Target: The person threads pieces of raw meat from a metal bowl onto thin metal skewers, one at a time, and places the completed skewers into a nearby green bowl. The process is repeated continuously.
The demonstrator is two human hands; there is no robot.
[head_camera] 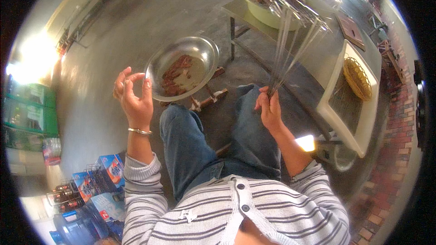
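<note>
My right hand is closed around the lower ends of several thin metal skewers, which fan out upward towards a green plastic basin. That basin, on the table, holds many skewers with reddish-brown pieces, apparently meat. My left hand is at the left rim of a steel bowl, thumb and forefinger close to the edge; whether they grip it is unclear. Reddish pieces of what looks like raw meat lie in the bowl, which sits tilted on a small wooden stand beyond my knees.
The metal-topped table at the right bears a white tray with a yellow wicker basket, and a brown board. More skewers lie at its far end. Blue water jugs and boxes stand lower left, green crates further left.
</note>
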